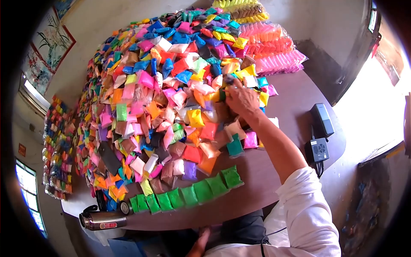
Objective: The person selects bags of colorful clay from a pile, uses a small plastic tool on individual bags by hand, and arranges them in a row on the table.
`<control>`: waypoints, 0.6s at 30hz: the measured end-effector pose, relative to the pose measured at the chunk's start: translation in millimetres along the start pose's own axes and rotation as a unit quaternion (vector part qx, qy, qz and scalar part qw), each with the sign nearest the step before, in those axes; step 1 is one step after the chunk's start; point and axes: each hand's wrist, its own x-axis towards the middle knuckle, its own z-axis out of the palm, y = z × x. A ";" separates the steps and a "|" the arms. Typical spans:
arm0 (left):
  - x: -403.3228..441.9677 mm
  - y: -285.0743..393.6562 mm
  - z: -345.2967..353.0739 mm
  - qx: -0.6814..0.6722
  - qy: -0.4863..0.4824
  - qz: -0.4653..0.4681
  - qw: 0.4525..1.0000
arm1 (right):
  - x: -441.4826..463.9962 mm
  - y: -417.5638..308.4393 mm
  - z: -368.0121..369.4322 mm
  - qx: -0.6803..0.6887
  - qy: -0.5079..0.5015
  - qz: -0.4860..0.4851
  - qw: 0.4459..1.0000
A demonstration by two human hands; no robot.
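Observation:
Small packets in many colours form a big heap (171,98) on the brown table (239,188). My right hand (242,99) reaches over the heap's right side, fingers bent down among the packets; what its fingertips touch is blurred and partly hidden. Along the near edge, a row of green packets (189,193) lies side by side. Below the table edge, near my lap, my left hand (204,235) shows only in part, and its fingers cannot be made out. A teal packet (234,145) lies at the heap's near right edge.
Stacked rows of pink packets (280,62) stand at the back right. A metal flask (102,220) lies at the near left edge. A grey box with a fan (319,149) and a dark device (322,120) sit at the right edge. Another packet pile (58,147) stands far left.

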 end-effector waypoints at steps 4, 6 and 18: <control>5.2 7.7 11.0 0.003 -0.010 0.010 1.000 | -6.6 33.7 -11.9 0.013 -0.041 0.022 0.999; 7.0 8.6 14.7 0.005 -0.014 0.012 1.000 | -2.1 53.7 -9.1 -0.031 -0.063 0.033 0.997; 9.8 15.3 21.0 0.014 0.000 -0.002 1.000 | 36.0 30.1 -16.8 0.266 0.091 0.082 0.956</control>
